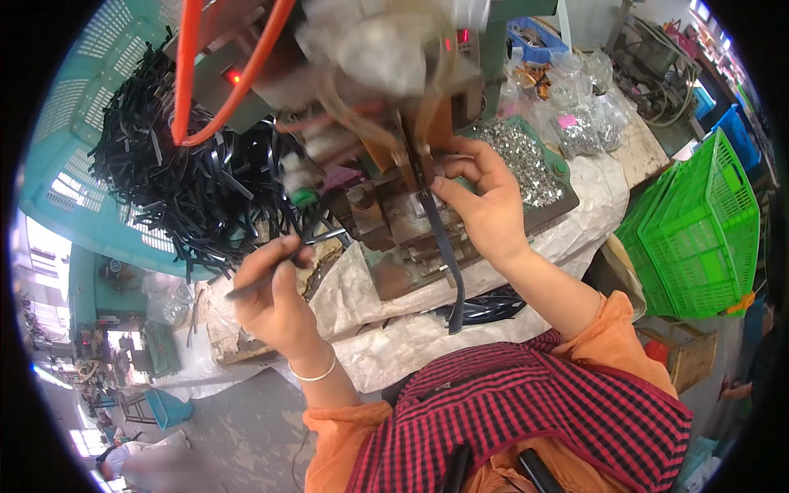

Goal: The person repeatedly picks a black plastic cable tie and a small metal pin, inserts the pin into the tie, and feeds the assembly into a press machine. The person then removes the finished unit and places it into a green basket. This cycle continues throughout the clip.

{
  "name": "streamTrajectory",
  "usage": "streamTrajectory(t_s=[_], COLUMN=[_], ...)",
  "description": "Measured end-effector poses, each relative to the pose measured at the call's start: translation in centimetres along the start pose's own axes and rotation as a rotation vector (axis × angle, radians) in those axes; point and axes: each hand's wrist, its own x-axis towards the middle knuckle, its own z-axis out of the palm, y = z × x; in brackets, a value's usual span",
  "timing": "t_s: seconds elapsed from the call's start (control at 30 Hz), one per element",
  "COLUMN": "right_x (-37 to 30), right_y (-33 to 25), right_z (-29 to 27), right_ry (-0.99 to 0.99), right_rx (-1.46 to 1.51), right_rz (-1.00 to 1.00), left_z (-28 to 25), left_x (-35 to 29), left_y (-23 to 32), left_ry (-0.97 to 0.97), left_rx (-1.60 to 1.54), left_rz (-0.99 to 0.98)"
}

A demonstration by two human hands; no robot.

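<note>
My left hand (pixel 279 300) is closed around a slim dark strip (pixel 249 289), held left of the machine's base. A shiny rod-like end (pixel 329 236) shows beyond its fingers; I cannot tell if it is the same piece. A dark, curved eyeglass temple (pixel 444 251) stands in the machine's jig, its bent end hanging toward me. At the temple's upper end, my right hand (pixel 489 201) has thumb and forefinger drawn together beside the copper-coloured electrodes (pixel 423 164). What lies between those fingertips is hidden.
A turquoise basket (pixel 70 177) heaped with black temples (pixel 197 181) stands at the left. Right of the jig, a green tray (pixel 561 168) holds small metal parts (pixel 518 164). Orange hoses (pixel 187 82) hang overhead. Green crates (pixel 694 230) are at the far right.
</note>
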Motion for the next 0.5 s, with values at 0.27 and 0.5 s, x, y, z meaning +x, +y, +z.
streamTrajectory(t_s=[0.27,0.5], right_x=[-2.3,-0.5], right_y=[-4.5,2.8], right_z=[0.7,-12.0], right_ry=[-0.091,0.134], right_rx=[-0.099,-1.370], right_rz=[-0.040,-0.295], left_z=[5.0,8.4], left_x=[2.6,-2.3], left_y=[1.3,0.6], left_ry=[-0.170,-0.531], left_rx=[0.228,0.480], left_rz=[0.301,0.643])
